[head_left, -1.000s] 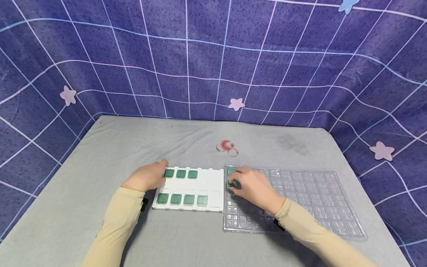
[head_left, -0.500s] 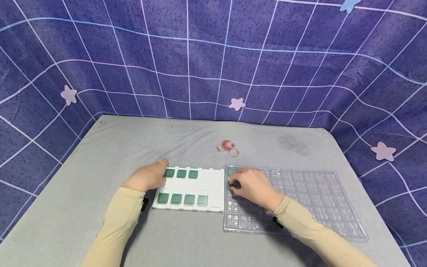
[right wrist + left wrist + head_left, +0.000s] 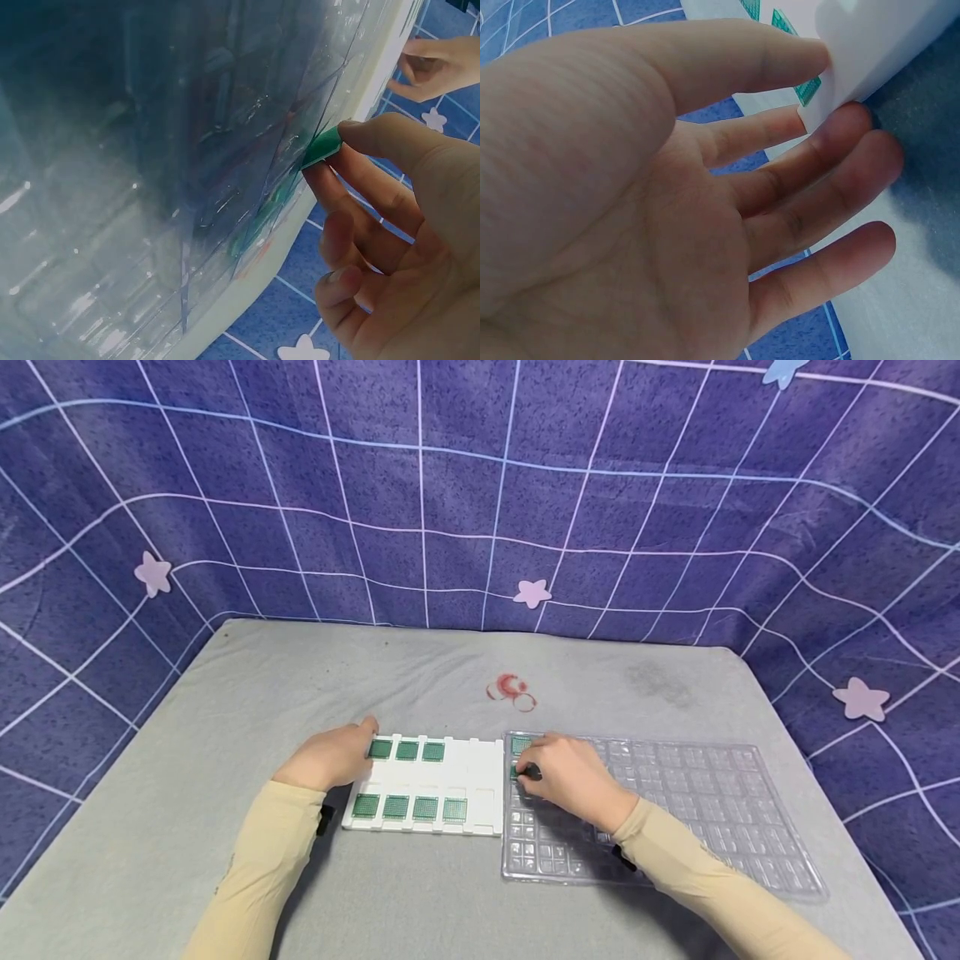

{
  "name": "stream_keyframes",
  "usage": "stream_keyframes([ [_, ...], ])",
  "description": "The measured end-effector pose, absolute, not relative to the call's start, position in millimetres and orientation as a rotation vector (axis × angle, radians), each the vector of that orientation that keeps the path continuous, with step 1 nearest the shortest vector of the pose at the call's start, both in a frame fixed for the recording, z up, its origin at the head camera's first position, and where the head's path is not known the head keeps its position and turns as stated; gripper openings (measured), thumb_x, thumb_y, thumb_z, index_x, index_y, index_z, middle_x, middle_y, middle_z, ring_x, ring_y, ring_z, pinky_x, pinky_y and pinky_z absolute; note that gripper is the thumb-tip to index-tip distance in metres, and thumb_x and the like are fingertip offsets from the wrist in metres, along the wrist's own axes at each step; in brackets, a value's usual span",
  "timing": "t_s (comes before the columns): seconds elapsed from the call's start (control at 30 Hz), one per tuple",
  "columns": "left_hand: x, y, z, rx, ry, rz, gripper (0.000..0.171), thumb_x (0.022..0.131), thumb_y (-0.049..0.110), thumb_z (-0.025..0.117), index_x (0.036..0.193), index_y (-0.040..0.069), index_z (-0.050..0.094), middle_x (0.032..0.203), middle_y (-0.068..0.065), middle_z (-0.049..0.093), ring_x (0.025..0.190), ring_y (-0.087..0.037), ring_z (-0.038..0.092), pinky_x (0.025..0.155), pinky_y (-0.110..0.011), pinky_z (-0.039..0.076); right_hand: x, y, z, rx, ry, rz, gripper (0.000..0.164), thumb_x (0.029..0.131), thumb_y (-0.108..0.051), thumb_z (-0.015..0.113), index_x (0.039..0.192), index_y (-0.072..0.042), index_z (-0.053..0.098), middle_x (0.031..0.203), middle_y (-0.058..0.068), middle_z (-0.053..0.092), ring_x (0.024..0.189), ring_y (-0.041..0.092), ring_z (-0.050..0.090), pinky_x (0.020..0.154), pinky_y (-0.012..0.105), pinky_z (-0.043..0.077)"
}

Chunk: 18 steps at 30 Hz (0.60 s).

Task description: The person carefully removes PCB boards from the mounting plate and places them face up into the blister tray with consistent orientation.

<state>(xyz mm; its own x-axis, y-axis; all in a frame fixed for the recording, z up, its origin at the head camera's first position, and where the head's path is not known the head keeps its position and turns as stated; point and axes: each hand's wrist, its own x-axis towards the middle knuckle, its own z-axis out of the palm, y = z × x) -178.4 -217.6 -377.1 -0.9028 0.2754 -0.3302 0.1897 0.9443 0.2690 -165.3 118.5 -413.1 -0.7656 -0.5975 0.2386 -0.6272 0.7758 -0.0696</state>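
My left hand [image 3: 330, 757] holds the left end of a white tray [image 3: 486, 764], thumb on its top and fingertips at its edge in the left wrist view. Small green circuit boards [image 3: 425, 808] sit in that tray, three in the back row and several in the front row. With thumb and index finger, my right hand [image 3: 573, 781] pinches a green circuit board [image 3: 324, 147], tilted at a pocket of the clear plastic tray [image 3: 675, 777]. Another green board [image 3: 521, 744] lies in the clear tray's back left corner pocket.
A grey cloth covers the table [image 3: 405, 893], with a red mark [image 3: 510, 687] behind the trays. The two trays lie side by side, edges close together. A blue grid-patterned curtain [image 3: 375, 485] with star shapes surrounds the back and sides.
My right hand shifts only slightly at the same pocket, and less of the board shows past its fingertips. The left hand stays on the white tray.
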Motion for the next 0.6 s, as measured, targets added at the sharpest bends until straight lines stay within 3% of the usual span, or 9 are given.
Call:
stream_keyframes([
  [0.6,-177.0,-217.5,-373.9,0.353,2.731,0.334,0.04,0.093,0.009,0.06,0.128,-0.003,0.047,0.114,-0.025,0.069,0.095,-0.035,0.067,0.087,-0.056,0.054,-166.6,118.9,-416.5,0.925,-2.788,0.253,0.011,0.084,-0.021,0.083,0.093,-0.027,0.082,0.098,-0.01,0.077,0.091,0.012,0.073,0.071,0.033,0.061],
])
